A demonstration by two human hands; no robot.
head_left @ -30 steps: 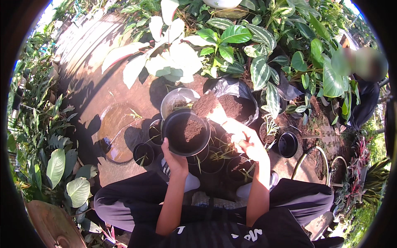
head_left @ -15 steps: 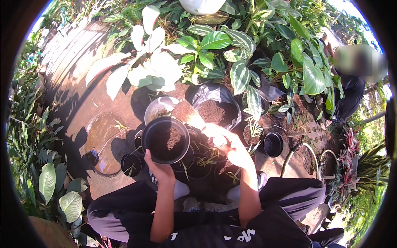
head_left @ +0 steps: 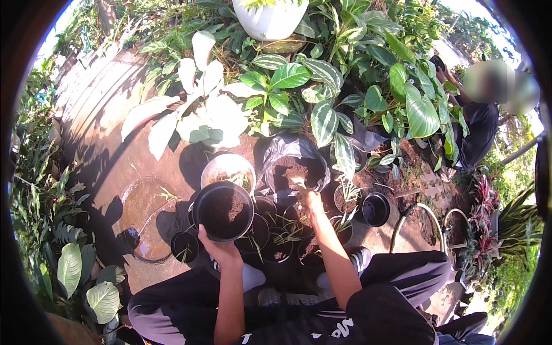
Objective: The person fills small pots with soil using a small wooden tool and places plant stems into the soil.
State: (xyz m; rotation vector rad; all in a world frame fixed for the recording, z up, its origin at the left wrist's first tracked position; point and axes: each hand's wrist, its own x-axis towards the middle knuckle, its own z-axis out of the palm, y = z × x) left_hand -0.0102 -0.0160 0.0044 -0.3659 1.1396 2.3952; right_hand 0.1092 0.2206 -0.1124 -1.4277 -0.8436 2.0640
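My left hand (head_left: pixel 221 250) is closed on the lower side of a black plastic plant pot (head_left: pixel 211 214). The pot tilts toward me, and some brown soil shows inside it. Ahead and to the right, my right hand (head_left: pixel 310 201) grips a trowel (head_left: pixel 296 179) whose blade is partly sunk in dark soil. That soil fills a black plastic bag (head_left: pixel 266 163) with its mouth spread wide. Just beyond the held pot stands a white bucket (head_left: pixel 214 163) with plant bits in it, partly hidden by the pot.
Several black pots with small seedlings crowd the ground before my feet, among them one at the left (head_left: pixel 185 246). An unplanted black pot (head_left: pixel 376 209) stands at the right near a curved hose (head_left: pixel 397 230). Leafy plants and a white planter (head_left: pixel 270 20) line the far side. Another person (head_left: pixel 482 129) sits far right.
My right hand has swung forward from beside the held pot to the bag, taking the trowel down into the soil. The held pot has shifted slightly left and nearer; the view has tilted up.
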